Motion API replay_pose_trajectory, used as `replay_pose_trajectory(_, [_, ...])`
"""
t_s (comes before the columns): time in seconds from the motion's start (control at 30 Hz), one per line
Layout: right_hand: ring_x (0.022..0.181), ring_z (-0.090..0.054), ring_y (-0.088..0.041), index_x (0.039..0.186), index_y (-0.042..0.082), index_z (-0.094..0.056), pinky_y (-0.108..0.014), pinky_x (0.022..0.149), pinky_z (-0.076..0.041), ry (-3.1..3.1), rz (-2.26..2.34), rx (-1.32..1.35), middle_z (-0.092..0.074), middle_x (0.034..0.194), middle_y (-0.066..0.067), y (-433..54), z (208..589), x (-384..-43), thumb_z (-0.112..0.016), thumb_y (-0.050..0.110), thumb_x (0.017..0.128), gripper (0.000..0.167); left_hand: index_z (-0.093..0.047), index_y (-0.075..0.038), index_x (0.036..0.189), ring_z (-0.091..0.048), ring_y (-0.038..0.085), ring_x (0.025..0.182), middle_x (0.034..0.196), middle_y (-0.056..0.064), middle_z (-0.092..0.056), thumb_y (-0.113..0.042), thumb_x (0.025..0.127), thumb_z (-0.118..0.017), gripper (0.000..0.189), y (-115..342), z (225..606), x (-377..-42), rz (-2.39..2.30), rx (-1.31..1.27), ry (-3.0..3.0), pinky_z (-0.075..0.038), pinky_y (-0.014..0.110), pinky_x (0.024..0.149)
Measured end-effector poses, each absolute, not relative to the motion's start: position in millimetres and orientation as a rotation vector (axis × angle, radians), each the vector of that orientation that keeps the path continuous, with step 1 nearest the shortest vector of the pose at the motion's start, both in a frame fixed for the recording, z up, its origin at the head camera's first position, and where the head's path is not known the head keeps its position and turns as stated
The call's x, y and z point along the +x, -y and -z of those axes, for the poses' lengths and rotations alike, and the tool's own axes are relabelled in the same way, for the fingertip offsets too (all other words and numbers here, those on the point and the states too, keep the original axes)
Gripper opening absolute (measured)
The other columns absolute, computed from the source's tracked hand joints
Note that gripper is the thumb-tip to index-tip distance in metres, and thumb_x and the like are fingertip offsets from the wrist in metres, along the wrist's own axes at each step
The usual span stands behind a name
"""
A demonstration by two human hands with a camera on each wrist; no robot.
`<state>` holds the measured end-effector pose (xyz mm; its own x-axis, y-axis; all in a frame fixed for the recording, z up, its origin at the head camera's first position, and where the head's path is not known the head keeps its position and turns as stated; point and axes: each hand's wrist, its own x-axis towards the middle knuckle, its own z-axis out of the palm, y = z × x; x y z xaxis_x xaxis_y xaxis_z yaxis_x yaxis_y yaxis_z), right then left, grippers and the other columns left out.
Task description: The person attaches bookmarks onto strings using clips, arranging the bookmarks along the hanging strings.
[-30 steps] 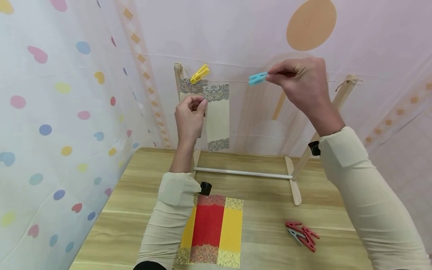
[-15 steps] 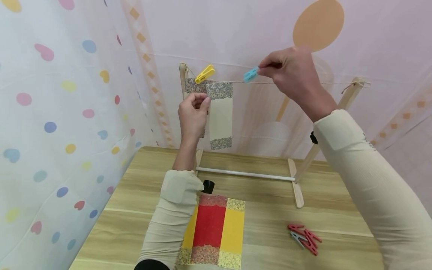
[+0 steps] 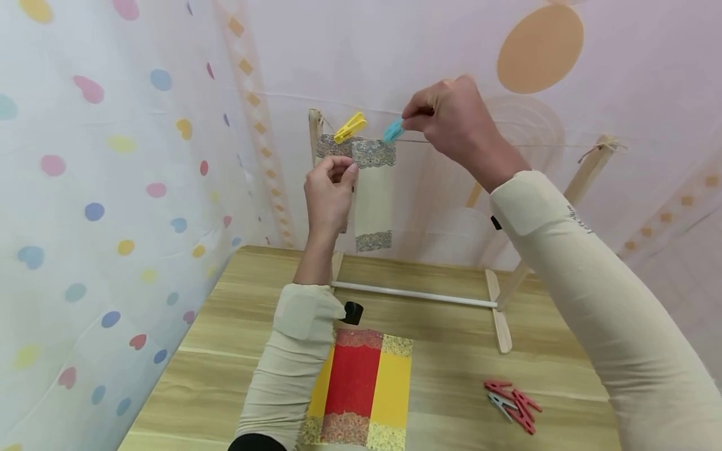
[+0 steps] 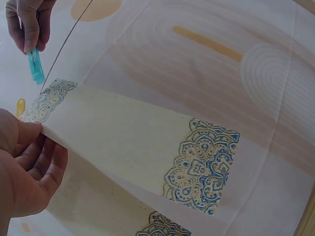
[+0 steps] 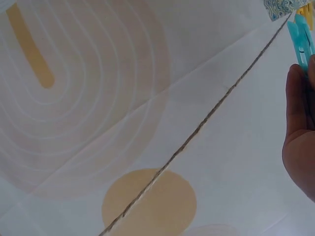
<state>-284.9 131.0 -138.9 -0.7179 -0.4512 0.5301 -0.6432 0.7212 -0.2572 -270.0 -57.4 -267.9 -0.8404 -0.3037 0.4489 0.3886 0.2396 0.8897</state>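
My left hand (image 3: 329, 194) pinches the left edge of a cream paper strip (image 3: 375, 200) with patterned bands at both ends, held upright at the string (image 5: 209, 115). Between thumb and fingers of my right hand (image 3: 459, 122) is a blue clothespin (image 3: 393, 130), its tip close to the strip's upper right corner; the left wrist view shows a small gap between them. Left of it, a yellow clothespin (image 3: 350, 128) sits on the string over a second patterned strip (image 3: 334, 146), which my left hand partly hides.
The string runs between two wooden posts (image 3: 592, 166), with a white rod (image 3: 414, 294) low between their feet. Red and yellow patterned strips (image 3: 354, 382) lie on the wooden table (image 3: 451, 388). Several red clothespins (image 3: 523, 407) and a grey one (image 3: 500, 406) lie at the right.
My right hand has moved left along the string, bringing the blue clothespin from well right of the cream strip to its upper right corner. My left hand keeps its pinch on the strip.
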Motion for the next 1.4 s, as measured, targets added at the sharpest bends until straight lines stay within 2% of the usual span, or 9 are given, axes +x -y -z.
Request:
replay_pose_trajectory(0.27, [0.086,-0.070,-0.018,0.100,0.003,-0.081,-0.030,0.076,-0.054,2.533,-0.566,0.848,-0.077,0.099,-0.009,-125,140,-290,-0.072,0.008,0.095,0.012,-0.069,0.004,0.106,-0.060,0.018,0.085,0.100,0.015,-0.071,-0.005,0.098,-0.067,0.013,51,268,-271,1.644,-0.088,1.996,-0.048,0.023,0.072])
replay_pose_trajectory(0.53, [0.092,-0.071,-0.019,0.104,0.001,-0.079,-0.032,0.081,-0.057,2.609,-0.562,0.844,-0.076,0.103,-0.011,-123,140,-292,-0.071,0.008,0.095,0.014,-0.069,0.004,0.105,-0.060,0.018,0.084,0.098,0.015,-0.070,-0.004,0.098,-0.067,0.011,50,268,-272,1.627,-0.094,1.991,-0.047,0.023,0.072])
replay_pose_trajectory(0.73, [0.091,-0.071,-0.020,0.104,0.001,-0.080,-0.032,0.080,-0.055,2.599,-0.543,0.874,-0.076,0.102,-0.011,-121,142,-295,-0.072,0.008,0.095,0.013,-0.070,0.004,0.104,-0.060,0.019,0.085,0.098,0.015,-0.071,-0.003,0.097,-0.067,0.011,50,267,-273,1.618,-0.095,1.989,-0.047,0.024,0.073])
replay_pose_trajectory(1.13, [0.103,-0.070,-0.025,0.121,-0.003,-0.071,-0.035,0.090,-0.055,2.710,-0.506,0.887,-0.073,0.115,-0.016,-118,141,-296,-0.066,0.009,0.099,0.026,-0.069,0.004,0.103,-0.064,0.024,0.088,0.097,0.016,-0.071,-0.004,0.097,-0.067,0.010,51,270,-275,1.585,-0.133,1.970,-0.050,0.028,0.079])
replay_pose_trajectory(1.4, [0.106,-0.069,-0.027,0.125,-0.004,-0.069,-0.036,0.090,-0.055,2.699,-0.500,0.868,-0.072,0.118,-0.017,-117,145,-294,-0.065,0.009,0.100,0.029,-0.069,0.003,0.104,-0.065,0.025,0.090,0.097,0.015,-0.070,-0.006,0.098,-0.067,0.011,52,271,-276,1.563,-0.127,1.992,-0.052,0.033,0.083])
